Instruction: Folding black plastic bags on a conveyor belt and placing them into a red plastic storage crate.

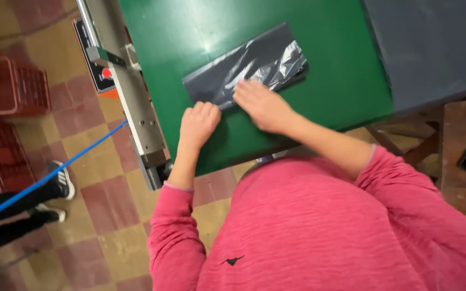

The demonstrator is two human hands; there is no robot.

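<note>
your right hand (262,105) presses flat and open on the black plastic bag (244,67); your left hand (199,124), a closed fist, pinches the bag's near edge.

Both hands, left hand (198,123) and right hand (262,104), press a dark plastic bag (246,64) (glossy, creased) on the green table (330,70).

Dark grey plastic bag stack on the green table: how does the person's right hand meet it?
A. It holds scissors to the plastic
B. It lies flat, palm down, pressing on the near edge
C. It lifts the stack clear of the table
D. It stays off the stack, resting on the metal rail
B: the right hand lies flat, palm down, on the near edge of the dark grey plastic bag stack, which lies on the green table.
</note>
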